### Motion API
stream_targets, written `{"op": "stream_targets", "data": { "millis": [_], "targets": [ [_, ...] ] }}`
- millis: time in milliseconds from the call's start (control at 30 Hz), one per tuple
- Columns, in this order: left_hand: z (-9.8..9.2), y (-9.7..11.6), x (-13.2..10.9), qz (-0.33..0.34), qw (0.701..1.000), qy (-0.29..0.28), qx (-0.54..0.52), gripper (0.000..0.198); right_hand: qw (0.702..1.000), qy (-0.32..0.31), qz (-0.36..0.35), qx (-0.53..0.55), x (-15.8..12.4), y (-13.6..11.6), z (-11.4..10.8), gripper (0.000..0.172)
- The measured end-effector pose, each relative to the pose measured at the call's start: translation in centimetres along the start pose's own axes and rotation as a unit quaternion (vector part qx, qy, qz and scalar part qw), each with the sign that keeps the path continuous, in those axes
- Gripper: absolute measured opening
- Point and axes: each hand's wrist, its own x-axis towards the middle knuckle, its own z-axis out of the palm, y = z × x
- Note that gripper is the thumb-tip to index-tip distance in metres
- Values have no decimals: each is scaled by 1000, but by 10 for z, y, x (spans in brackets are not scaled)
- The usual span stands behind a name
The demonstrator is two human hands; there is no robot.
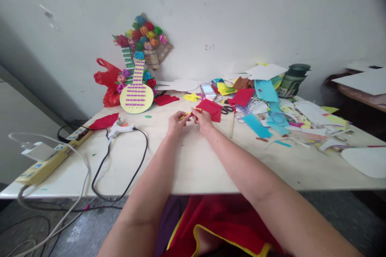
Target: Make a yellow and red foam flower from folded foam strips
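Pinching yellow strip [189, 113] | between left hand [177, 123] and right hand [202, 119] | at fingertips

I saw room on the table's [199, 172] near side; scissors [226, 110] crowded the right hand [204, 121], a looped cord [147, 142] barred farther left.

Yellow edging [264, 250] trims the red garment [223, 213]; forearms [241, 164] are bare.

Pale table [208, 168] bearing white glue gun [120, 129], yellow power strip [45, 168], thin stick [232, 125], blue scraps [256, 125]
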Motion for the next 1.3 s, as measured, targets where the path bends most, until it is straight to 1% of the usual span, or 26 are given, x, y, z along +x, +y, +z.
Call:
{"op": "stream_targets", "data": {
  "millis": [100, 233, 300, 367, 433, 567, 667, 833, 900, 1000, 1067, 1133, 1200, 1300],
  "targets": [
    [0, -4, 2, -4, 1000, 1, -1, 37, 1000, -9, 7, 14, 1, -4, -2, 38],
    [-6, -4, 2, -38, 998, -22, -53, 38, 999, -35, 16, 25, -2, -9, -2, 37],
    [-10, -2, 1, -50, 995, -43, -69, 38, 998, -52, 24, 24, -3, -10, -2, 36],
    [-13, 0, 0, -62, 992, -82, -72, 39, 996, -74, 34, 23, -3, -10, -3, 36],
    [-14, 1, 0, -73, 989, -98, -81, 38, 994, -94, 44, 28, -2, -10, -5, 37],
    [-11, 0, 0, -84, 987, -86, -111, 35, 988, -127, 66, 55, 2, -10, -10, 36],
    [-6, -2, 1, -83, 987, -75, -117, 35, 986, -135, 84, 49, 4, -13, -12, 34],
    [2, -7, 2, -91, 989, -38, -110, 37, 988, -102, 106, -50, 9, -21, -15, 30],
    [5, -8, 4, -100, 989, -32, -104, 39, 985, -92, 112, -93, 12, -24, -17, 30],
    [10, -7, 7, -119, 988, -35, -94, 42, 979, -76, 118, -148, 18, -29, -22, 33],
    [13, -6, 10, -137, 986, -29, -86, 42, 979, -54, 103, -169, 23, -34, -28, 37],
    [19, -5, 13, -150, 985, -14, -83, 42, 980, -21, 74, -182, 28, -41, -37, 39],
    [29, -5, 14, -156, 983, 4, -93, 41, 978, 15, 43, -202, 34, -48, -50, 37],
    [47, -4, 14, -145, 982, 30, -117, 39, 968, 63, 41, -239, 41, -59, -79, 30]
  ]
}}
